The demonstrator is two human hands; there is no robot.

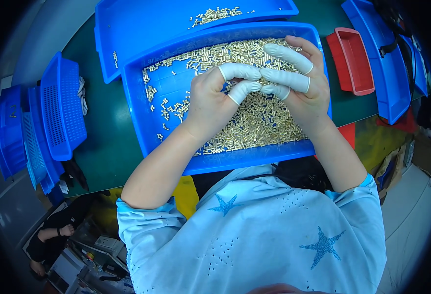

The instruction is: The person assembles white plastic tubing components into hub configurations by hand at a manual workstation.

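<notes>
Shallow blue plastic tray [137,98] of small brass cylinders [269,122], rim overhanging green table edge [107,152]. Left hand [210,100] and right hand [306,90], white-cotted fingertips [245,72] pinched together mid-tray; grasp contents indiscernible.

Centre frame: near tray [142,105] on the table [105,147], holding small metal pieces [264,122] heaped mid to right, scattered thin toward its left. Both hands over that heap, fingertips touching: left hand [210,98] left of centre, right hand [301,85] right of it. Second tray [127,29] behind, upper frame, partly under the near tray's back rim, a few pieces at its far side. Stack of baskets [61,105] at left edge. Small bin [352,61] right of the near tray; another tray [384,68] further right. Second person [54,232] lower left, below table level.
</notes>
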